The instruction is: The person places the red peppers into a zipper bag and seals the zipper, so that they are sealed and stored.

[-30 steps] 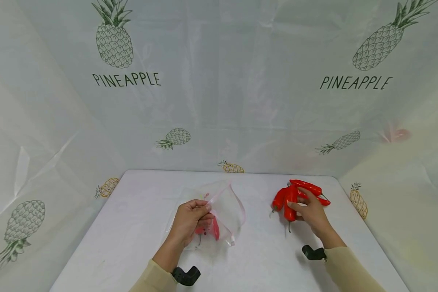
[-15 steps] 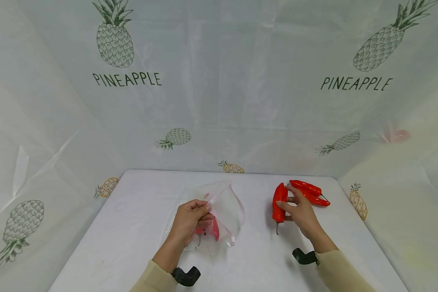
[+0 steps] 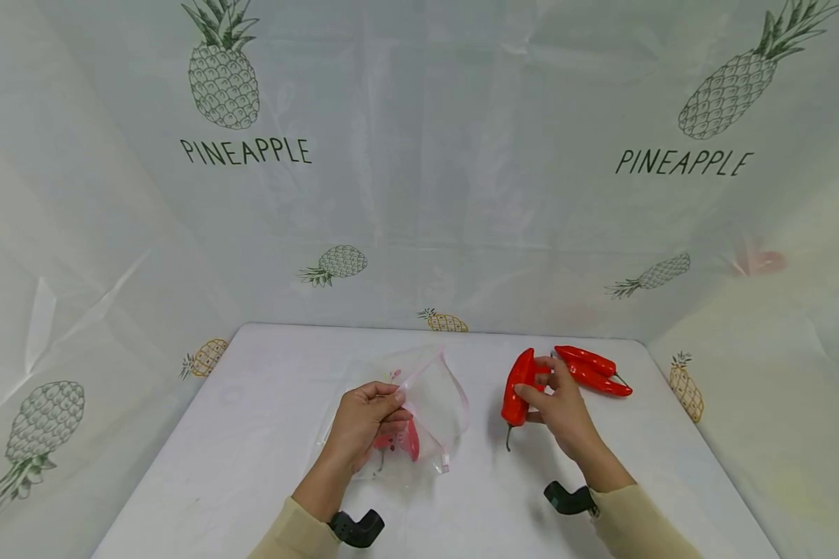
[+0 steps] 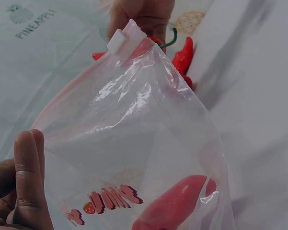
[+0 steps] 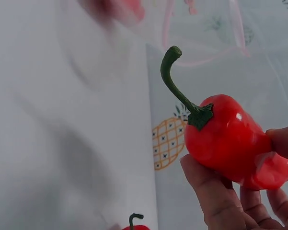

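Red pepper (image 3: 517, 390) pinched in right grip (image 3: 562, 404), stem (image 5: 168, 79) jutting clear, left grip (image 3: 363, 419) pinching bag (image 3: 439, 396)

The held pepper (image 5: 225, 136) is red, its stem (image 5: 174, 88) green; the bag (image 4: 110, 153) is clear with pink edging (image 4: 69, 93); the counter (image 3: 217, 442) is white; green and yellow pineapples (image 3: 224, 87) pattern the pale sheet (image 3: 461, 171).

A: Where is passage?
B: Over the tabletop (image 3: 478, 497), through the gap between bag (image 3: 436, 407) and held pepper (image 3: 517, 388).
A: Obstacles?
B: Two peppers (image 3: 587, 362) beyond the right hand (image 3: 559, 407); the curtain (image 3: 419, 194) behind.
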Motion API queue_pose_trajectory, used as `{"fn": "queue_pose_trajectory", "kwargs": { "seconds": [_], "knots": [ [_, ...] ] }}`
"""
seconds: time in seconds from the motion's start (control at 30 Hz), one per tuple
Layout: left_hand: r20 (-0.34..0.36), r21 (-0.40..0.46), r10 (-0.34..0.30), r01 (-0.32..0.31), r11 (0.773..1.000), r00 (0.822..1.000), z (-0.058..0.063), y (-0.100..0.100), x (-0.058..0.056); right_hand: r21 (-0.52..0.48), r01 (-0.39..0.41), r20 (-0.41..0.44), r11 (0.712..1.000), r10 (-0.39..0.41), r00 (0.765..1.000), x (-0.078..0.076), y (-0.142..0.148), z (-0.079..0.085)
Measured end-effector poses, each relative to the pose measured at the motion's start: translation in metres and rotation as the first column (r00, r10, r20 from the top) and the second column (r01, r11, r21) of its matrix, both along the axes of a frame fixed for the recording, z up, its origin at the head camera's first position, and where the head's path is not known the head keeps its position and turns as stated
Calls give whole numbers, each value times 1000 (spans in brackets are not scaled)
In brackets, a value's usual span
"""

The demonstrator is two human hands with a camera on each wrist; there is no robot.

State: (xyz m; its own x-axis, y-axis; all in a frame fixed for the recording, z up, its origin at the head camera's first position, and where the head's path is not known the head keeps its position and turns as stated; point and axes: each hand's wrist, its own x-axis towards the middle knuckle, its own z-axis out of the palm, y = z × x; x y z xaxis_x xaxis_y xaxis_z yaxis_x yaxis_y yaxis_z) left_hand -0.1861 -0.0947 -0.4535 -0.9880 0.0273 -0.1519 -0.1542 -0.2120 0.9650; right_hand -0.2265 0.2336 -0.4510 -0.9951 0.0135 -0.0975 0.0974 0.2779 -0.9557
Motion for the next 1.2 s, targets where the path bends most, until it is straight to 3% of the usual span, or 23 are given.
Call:
{"fn": "queue_pose_trajectory", "kwargs": {
  "seconds": [0.23,0.67,1.2],
  "knots": [
    [-3,5,-4,4,1000,1000,1,0,0,-16,44,4,999,-44,999,3,-11,5],
    [4,7,-9,9,1000,1000,0,-1,0,77,20,-155,997,-8,988,7,-18,5],
    [-10,14,-23,23,1000,1000,-2,1,-1,32,15,-158,999,-10,987,11,-39,20]
  ]
}}
